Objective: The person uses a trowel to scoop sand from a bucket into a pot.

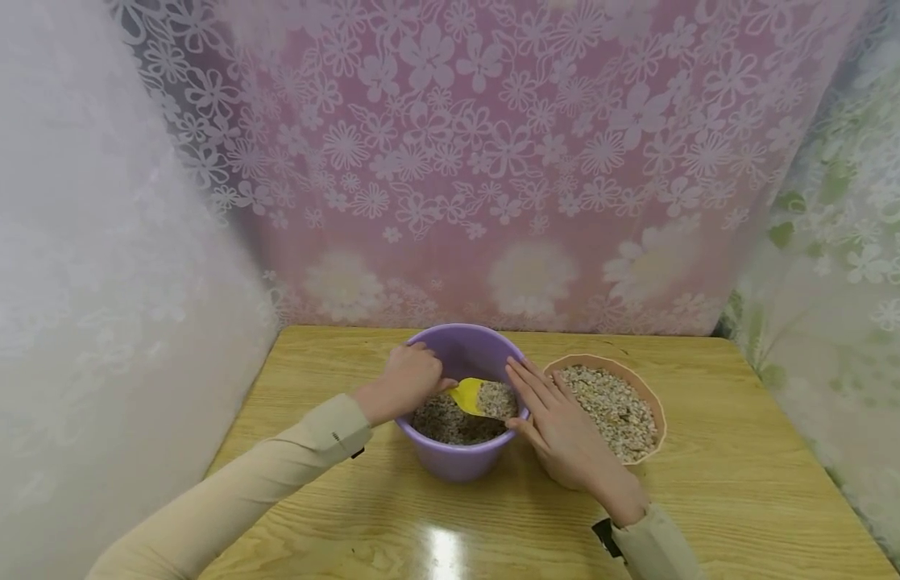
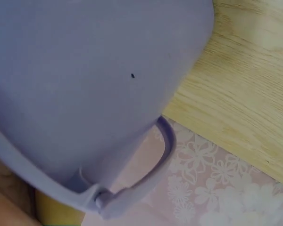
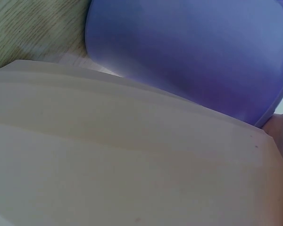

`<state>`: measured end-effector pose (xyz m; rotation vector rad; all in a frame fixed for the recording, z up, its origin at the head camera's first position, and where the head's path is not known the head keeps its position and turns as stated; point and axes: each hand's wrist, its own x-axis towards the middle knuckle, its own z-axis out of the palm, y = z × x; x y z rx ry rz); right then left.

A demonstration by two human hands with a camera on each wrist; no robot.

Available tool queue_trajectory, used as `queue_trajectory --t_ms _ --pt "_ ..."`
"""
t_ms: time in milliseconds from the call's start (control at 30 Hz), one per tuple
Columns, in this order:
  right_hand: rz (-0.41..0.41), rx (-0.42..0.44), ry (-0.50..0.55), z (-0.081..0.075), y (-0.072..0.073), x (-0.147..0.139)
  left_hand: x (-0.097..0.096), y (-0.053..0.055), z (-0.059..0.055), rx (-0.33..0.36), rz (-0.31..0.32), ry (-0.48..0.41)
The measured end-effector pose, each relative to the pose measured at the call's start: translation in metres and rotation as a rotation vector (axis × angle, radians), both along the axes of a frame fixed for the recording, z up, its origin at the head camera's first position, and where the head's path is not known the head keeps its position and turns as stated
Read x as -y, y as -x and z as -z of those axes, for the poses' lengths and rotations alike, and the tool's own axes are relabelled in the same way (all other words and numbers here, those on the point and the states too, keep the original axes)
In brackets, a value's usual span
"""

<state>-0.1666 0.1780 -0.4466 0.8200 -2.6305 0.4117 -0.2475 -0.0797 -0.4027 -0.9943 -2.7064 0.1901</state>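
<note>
A purple bucket [image 1: 460,463] with coarse grains [image 1: 450,423] inside stands at the middle of the table. My left hand [image 1: 409,379] reaches over its left side and grips a yellow scoop [image 1: 466,395] by the handle end. A heap of pale grains lies in the scoop's blade, inside the bucket. Against the right rim of the bucket rests my right hand [image 1: 569,435], its fingers extended and its thumb toward the near side. In the left wrist view the bucket's wall and its purple carrying handle [image 2: 167,150] show; the left hand is mostly hidden behind the rim.
To the right, close beside the bucket, sits an orange-tan bowl [image 1: 656,403] filled with similar grains, partly covered by the right hand. The wooden table [image 1: 312,515] ends at a pink flowered curtain [image 1: 493,201] behind, with pale curtains at both sides.
</note>
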Motion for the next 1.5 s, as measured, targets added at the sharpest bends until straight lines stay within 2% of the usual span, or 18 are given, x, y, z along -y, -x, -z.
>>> queue_trajectory --t_ms 233,333,433,600,767,1067,1500 --pt "0.009 0.005 -0.002 0.001 0.001 0.000 0.010 -0.001 -0.006 -0.015 -0.061 -0.054" --pt "0.009 0.009 -0.002 0.000 0.000 0.000 0.015 -0.004 -0.011 -0.003 -0.086 -0.060" --pt "0.014 0.028 -0.003 -0.001 -0.001 0.000 0.022 -0.008 -0.014 -0.022 -0.089 -0.084" --pt "0.020 0.044 -0.009 -0.002 -0.001 0.001 0.033 -0.013 -0.016 -0.108 -0.056 -0.126" --pt "0.016 0.014 -0.009 0.000 0.000 0.000 0.040 -0.016 -0.016 -0.186 -0.017 -0.170" --pt "0.000 -0.001 -0.011 0.000 0.001 0.000 0.046 -0.020 -0.013 -0.286 0.010 -0.203" --pt "-0.011 0.001 -0.006 -0.003 0.000 0.000 0.049 -0.023 -0.016 -0.245 -0.004 -0.209"
